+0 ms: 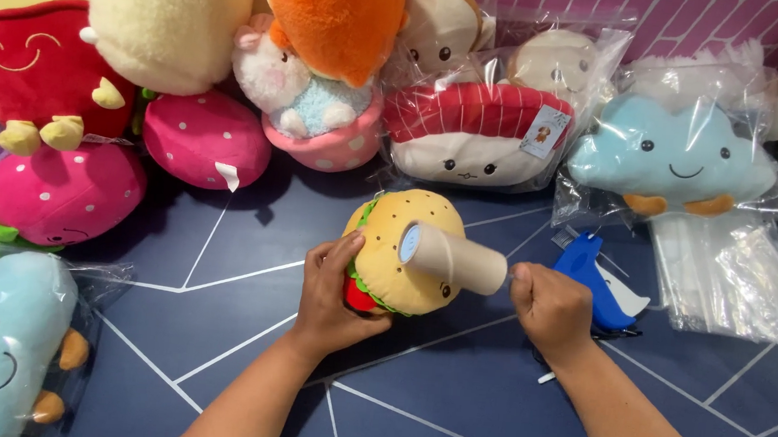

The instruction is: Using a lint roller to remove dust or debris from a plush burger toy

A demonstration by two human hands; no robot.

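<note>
Head view is showing a round, soft tan burger-shaped plush toy [399,261] sitting on the dark blue line-patterned worktop [449,390], mid-frame. Left hand [333,288] is cupping its left side, fingers curled around the fuzzy edge. Right hand [550,305] is closing in a fist around one end of a smooth beige cardboard tube [455,256], which is lying against the toy's top. Bagged plush toys are crowding behind.

Our left hand [333,288] curls open-fingered toward one o'clock, forearm trailing to seven; our right hand [550,307] is fisted, forearm trailing to five.
</note>
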